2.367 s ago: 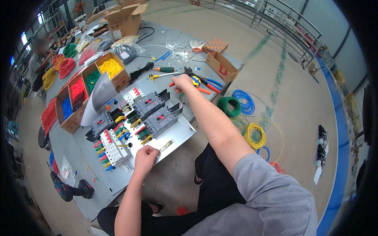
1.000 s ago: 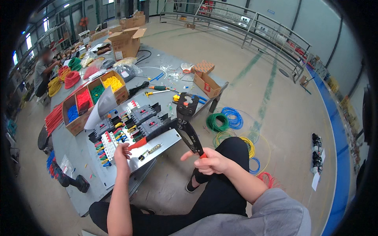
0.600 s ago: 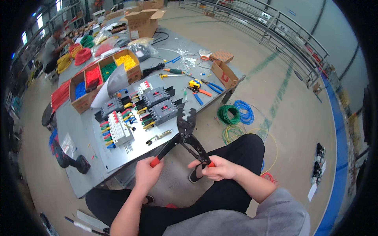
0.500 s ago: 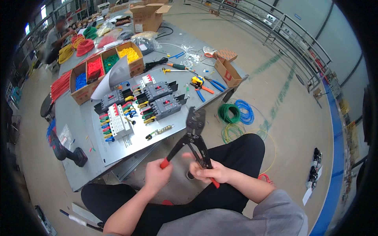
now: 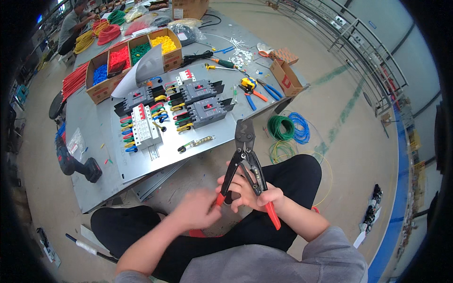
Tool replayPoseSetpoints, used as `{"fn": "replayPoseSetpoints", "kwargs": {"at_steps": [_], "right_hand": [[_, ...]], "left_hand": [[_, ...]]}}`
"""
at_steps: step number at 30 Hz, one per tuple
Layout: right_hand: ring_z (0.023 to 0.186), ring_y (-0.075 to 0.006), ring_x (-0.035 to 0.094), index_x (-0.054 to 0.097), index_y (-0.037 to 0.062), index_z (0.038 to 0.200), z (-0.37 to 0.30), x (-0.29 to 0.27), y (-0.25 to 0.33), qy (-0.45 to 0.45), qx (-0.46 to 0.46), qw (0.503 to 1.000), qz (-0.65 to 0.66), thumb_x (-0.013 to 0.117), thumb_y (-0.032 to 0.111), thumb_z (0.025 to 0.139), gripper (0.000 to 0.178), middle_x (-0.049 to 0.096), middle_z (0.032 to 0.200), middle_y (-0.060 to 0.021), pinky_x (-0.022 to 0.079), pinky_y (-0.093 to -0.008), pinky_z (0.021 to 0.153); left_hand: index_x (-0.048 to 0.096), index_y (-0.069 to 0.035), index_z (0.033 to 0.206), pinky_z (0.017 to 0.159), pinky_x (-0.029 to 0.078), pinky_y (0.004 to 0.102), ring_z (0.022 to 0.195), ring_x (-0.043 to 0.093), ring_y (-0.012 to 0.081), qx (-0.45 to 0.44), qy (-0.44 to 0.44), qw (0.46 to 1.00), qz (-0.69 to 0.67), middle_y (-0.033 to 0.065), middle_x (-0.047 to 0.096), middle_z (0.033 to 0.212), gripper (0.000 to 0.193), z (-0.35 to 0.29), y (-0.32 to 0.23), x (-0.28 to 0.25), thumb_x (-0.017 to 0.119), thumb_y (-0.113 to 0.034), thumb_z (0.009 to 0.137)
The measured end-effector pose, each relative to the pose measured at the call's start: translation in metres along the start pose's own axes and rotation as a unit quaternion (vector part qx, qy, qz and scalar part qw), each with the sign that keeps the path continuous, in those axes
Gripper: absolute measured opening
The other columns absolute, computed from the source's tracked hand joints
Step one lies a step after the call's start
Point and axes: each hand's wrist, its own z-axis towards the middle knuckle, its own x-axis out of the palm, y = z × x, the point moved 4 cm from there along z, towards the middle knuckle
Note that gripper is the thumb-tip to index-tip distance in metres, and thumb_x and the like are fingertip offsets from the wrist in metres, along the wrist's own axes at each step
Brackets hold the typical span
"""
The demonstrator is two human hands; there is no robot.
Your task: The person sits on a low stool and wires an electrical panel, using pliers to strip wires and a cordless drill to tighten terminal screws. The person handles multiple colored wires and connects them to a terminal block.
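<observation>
Black crimping pliers [image 5: 245,146] with red grips stand jaws-up above my lap, their handles spread apart. My left hand [image 5: 200,210], blurred by motion, is curled at the red end of the left handle. My right hand [image 5: 257,195] holds the right handle between thumb and palm; its other fingers stretch behind the tool toward the left handle. No wire or terminal shows in the jaws. Beyond the pliers, a metal plate [image 5: 163,158] on the table bears grey circuit breakers [image 5: 207,111], a white breaker row [image 5: 145,127] and a brass terminal bar [image 5: 200,141].
A cordless drill [image 5: 75,162] lies at the table's left. Cardboard bins [image 5: 101,94] hold coloured caps behind the breakers. Pliers [image 5: 270,90] and cutters [image 5: 252,96] lie at the right edge. Green and blue wire coils [image 5: 281,127] rest on the floor. Another person [image 5: 73,28] sits far left.
The crimping pliers have shifted right and stand more upright, with their handles somewhat closer together. My left hand has moved right; my right hand's fingers have stretched out. The view has shifted slightly.
</observation>
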Motion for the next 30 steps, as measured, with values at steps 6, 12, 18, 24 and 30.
{"fn": "replayPoseSetpoints", "kwargs": {"at_steps": [6, 12, 18, 24, 30], "right_hand": [[0.158, -0.0397, 0.042, 0.019, 0.0097, 0.176, -0.005, -0.036, -0.015, -0.060, 0.021, 0.996, -0.069, 0.073, 0.013, 0.079, 0.111, 0.038, 0.172, -0.0231, 0.044, -0.0559, 0.122], [0.156, -0.0384, 0.045, 0.023, 0.0016, 0.171, -0.002, -0.058, -0.046, -0.143, 0.087, 0.978, -0.122, 0.058, 0.001, 0.070, 0.107, 0.041, 0.168, -0.0208, 0.035, -0.0537, 0.131], [0.155, -0.0368, 0.045, 0.021, 0.0017, 0.172, -0.006, -0.066, -0.043, -0.166, 0.096, 0.969, -0.155, 0.060, 0.002, 0.071, 0.108, 0.041, 0.168, -0.0210, 0.035, -0.0509, 0.132], [0.156, -0.0333, 0.040, 0.013, 0.0028, 0.174, 0.000, -0.049, -0.035, -0.176, 0.106, 0.903, -0.378, 0.067, 0.001, 0.075, 0.112, 0.037, 0.166, -0.0202, 0.035, -0.0469, 0.129], [0.142, -0.0518, 0.040, 0.023, -0.0045, 0.167, 0.003, -0.011, -0.019, -0.177, 0.052, 0.644, -0.742, 0.082, 0.011, 0.073, 0.112, 0.039, 0.151, -0.0320, 0.035, -0.0515, 0.126]], "left_hand": [[0.074, -0.002, 0.106, 0.092, 0.052, 0.0468, 0.104, 0.063, 0.0364, -0.094, -0.224, 0.966, 0.087, 0.0154, 0.071, 0.105, 0.026, 0.064, 0.073, -0.084, 0.070, -0.027, 0.100], [0.080, 0.001, 0.108, 0.103, 0.055, 0.0460, 0.113, 0.066, 0.0382, -0.155, -0.142, 0.976, 0.062, 0.0194, 0.076, 0.108, 0.035, 0.119, 0.146, -0.059, 0.074, -0.031, 0.095], [0.083, 0.000, 0.101, 0.091, 0.060, 0.0426, 0.097, 0.076, 0.0352, -0.204, -0.140, 0.968, -0.047, 0.0199, 0.079, 0.102, 0.026, 0.129, 0.157, -0.049, 0.077, -0.024, 0.093], [0.083, 0.002, 0.110, 0.080, 0.049, 0.0291, 0.086, 0.062, 0.0115, -0.181, -0.191, 0.885, -0.385, 0.0029, 0.076, 0.096, 0.025, 0.134, 0.129, -0.084, 0.083, -0.019, 0.097], [0.083, 0.001, 0.106, 0.088, 0.055, 0.0282, 0.094, 0.070, 0.0114, -0.159, -0.113, 0.925, -0.326, 0.0054, 0.079, 0.102, 0.017, 0.090, 0.068, -0.116, 0.086, -0.012, 0.095]]}}
